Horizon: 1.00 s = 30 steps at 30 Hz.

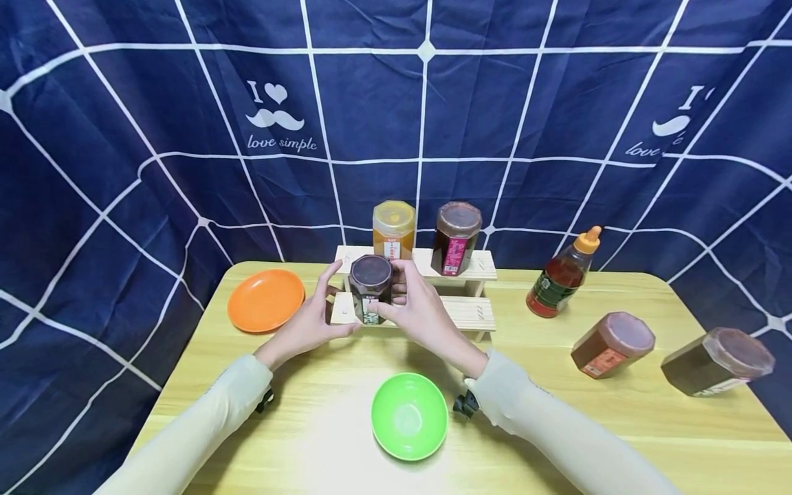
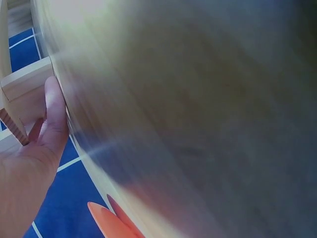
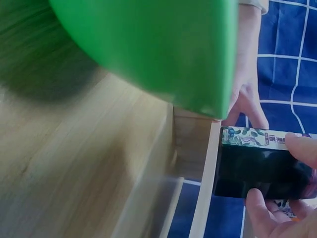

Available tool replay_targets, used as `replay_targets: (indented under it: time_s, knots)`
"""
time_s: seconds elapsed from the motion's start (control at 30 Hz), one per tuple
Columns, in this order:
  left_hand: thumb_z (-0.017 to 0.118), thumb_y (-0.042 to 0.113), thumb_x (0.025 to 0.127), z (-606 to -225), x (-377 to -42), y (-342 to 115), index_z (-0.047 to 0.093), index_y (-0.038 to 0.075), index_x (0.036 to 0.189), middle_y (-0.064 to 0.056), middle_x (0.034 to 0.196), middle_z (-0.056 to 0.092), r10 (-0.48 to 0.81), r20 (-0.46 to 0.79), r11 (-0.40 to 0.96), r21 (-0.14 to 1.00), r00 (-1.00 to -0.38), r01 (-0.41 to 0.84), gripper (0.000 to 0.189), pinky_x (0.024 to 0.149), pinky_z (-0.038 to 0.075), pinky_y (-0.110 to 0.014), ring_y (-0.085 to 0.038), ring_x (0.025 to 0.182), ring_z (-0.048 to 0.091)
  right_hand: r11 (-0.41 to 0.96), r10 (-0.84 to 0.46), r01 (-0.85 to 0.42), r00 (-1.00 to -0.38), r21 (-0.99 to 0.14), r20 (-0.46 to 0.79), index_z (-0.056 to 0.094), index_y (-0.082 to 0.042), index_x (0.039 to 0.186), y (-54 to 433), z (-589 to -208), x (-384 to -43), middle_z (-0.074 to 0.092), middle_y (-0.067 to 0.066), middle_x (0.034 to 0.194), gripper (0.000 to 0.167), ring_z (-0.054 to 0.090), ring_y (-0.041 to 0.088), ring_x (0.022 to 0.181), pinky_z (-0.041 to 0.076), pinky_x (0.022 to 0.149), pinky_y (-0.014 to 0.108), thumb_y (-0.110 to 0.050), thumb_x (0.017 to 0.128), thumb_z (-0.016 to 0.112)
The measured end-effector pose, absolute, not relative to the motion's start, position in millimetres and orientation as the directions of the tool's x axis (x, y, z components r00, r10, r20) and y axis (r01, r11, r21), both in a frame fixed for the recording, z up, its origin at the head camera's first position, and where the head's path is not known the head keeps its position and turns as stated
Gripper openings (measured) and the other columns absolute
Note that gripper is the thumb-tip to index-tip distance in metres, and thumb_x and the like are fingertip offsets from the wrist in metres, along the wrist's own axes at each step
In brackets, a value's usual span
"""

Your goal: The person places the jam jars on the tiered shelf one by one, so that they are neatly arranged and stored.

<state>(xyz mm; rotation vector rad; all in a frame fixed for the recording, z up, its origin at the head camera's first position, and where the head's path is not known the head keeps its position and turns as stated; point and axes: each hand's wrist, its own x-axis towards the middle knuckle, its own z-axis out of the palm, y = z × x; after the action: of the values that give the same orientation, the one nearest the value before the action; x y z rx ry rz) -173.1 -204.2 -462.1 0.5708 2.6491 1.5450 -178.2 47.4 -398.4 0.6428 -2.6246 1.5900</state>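
A dark, many-sided jar with a patterned label stands on the lower step of a small wooden rack, toward its left end. My right hand grips this jar, thumb across the front by the label and fingers round the right side. In the right wrist view the base of the dark jar sits right at the step's plank. My left hand is just left of the jar, thumb and fingers spread apart with nothing held. The left wrist view has that hand beside the rack's end.
On the upper step stand an amber jar and a dark jar with a pink label. An orange plate lies left, a green bowl in front. Rightward are a squeeze bottle, a reddish jar and a brown jar.
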Motion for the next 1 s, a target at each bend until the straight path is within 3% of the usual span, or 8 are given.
replay_targets:
  time_s: [0.27,0.6,0.83,1.0]
  knots:
    - [0.095,0.019,0.089,-463.2,-173.7,-204.4,0.008,0.034,0.175,-0.023,0.132,0.060,0.315,0.156,0.443,0.849,-0.936,0.290,0.123,0.083,0.058,-0.042,-0.024,0.091,0.071,0.351,-0.378,-0.321,-0.908,-0.880,0.180,0.049,-0.003,0.150,54.1,-403.6,-180.3,0.068,0.018,0.132,0.074,0.072,0.031,0.118,0.058,0.100,0.037,-0.004,0.088,0.091]
    - [0.095,0.025,0.088,-461.4,-173.1,-204.5,0.005,0.041,0.174,-0.020,0.137,0.060,0.304,0.135,0.487,0.829,-0.943,0.275,0.126,0.089,0.055,-0.046,-0.030,0.100,0.069,0.297,-0.402,-0.258,-0.907,-0.919,0.125,0.043,-0.007,0.155,75.7,-400.0,-177.0,0.063,0.019,0.143,0.078,0.066,0.035,0.129,0.055,0.105,0.045,-0.011,0.092,0.088]
    - [0.095,0.028,0.088,-460.1,-172.4,-204.0,0.005,0.044,0.173,-0.019,0.138,0.059,0.298,0.117,0.480,0.839,-0.947,0.255,0.125,0.089,0.056,-0.047,-0.029,0.098,0.071,0.231,-0.385,-0.243,-0.912,-0.942,0.141,0.040,-0.004,0.157,88.7,-392.8,-172.7,0.058,0.025,0.147,0.077,0.064,0.042,0.131,0.053,0.108,0.053,-0.009,0.095,0.085]
    - [0.094,0.028,0.089,-460.9,-172.3,-204.1,0.004,0.044,0.173,-0.019,0.137,0.060,0.297,0.121,0.497,0.827,-0.947,0.261,0.125,0.089,0.055,-0.048,-0.030,0.098,0.069,0.209,-0.369,-0.252,-0.915,-0.945,0.162,0.039,-0.003,0.157,100.4,-390.3,-169.2,0.057,0.026,0.147,0.075,0.064,0.040,0.131,0.053,0.108,0.052,-0.007,0.096,0.084]
